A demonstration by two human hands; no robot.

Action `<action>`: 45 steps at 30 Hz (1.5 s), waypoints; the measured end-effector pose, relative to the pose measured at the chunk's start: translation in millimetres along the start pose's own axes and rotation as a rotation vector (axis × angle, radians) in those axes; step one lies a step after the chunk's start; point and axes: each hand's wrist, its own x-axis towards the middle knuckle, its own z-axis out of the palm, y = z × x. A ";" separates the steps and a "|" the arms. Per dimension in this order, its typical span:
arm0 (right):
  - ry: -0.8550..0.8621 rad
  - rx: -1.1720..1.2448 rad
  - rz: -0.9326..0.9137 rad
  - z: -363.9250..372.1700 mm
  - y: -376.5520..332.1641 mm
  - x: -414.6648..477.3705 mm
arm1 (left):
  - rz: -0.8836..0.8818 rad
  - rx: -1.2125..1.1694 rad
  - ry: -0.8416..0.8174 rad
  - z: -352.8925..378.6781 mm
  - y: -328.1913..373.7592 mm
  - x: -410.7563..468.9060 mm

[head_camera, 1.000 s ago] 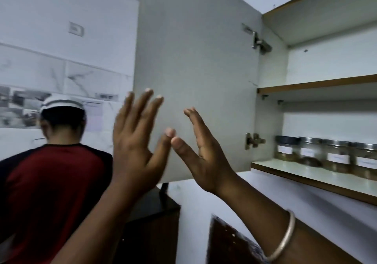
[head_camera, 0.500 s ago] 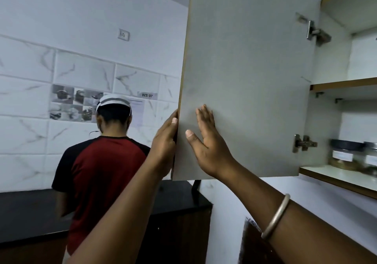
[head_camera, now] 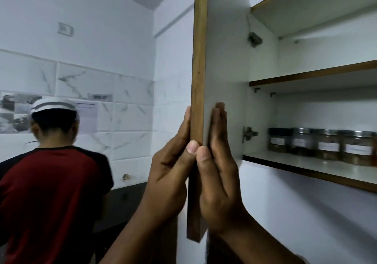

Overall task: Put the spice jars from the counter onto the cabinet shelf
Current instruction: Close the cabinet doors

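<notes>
Several glass spice jars with metal lids and white labels stand in a row on the lower cabinet shelf at the right. The open cabinet door faces me edge-on, showing its brown wooden edge. My left hand lies flat against the door's outer side, thumb on the edge. My right hand presses flat on the door's white inner face, fingers straight, thumb touching the edge. Neither hand holds a jar.
An upper shelf runs above the jars. Two metal hinges sit on the cabinet's left wall. A person in a red and black shirt stands at the left, back turned, by a dark counter and tiled wall.
My hands went from raised in the air to flat on both sides of the door. The door has turned from showing its inner face to edge-on.
</notes>
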 end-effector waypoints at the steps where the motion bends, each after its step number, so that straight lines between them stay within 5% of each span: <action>1: -0.009 0.074 0.029 -19.1 -5.0 -3.6 | 0.022 -0.014 -0.027 17.3 -1.0 0.0; 7: 0.078 0.193 0.172 -125.8 -46.9 -7.4 | 0.279 0.111 -0.152 116.6 -22.4 5.9; 15: 0.298 -0.417 0.371 -276.2 -62.6 17.7 | 0.371 0.452 -0.232 293.2 -71.8 9.1; 21: 0.338 -0.532 0.518 -345.4 -27.1 26.0 | 0.389 0.618 -0.223 367.8 -116.4 21.3; 39: 0.463 -0.690 0.588 -402.4 42.2 38.8 | 0.401 0.686 -0.228 426.8 -172.1 38.1; 45: 0.441 -0.826 0.647 -392.5 29.3 40.2 | 0.316 0.713 -0.412 407.9 -148.7 36.4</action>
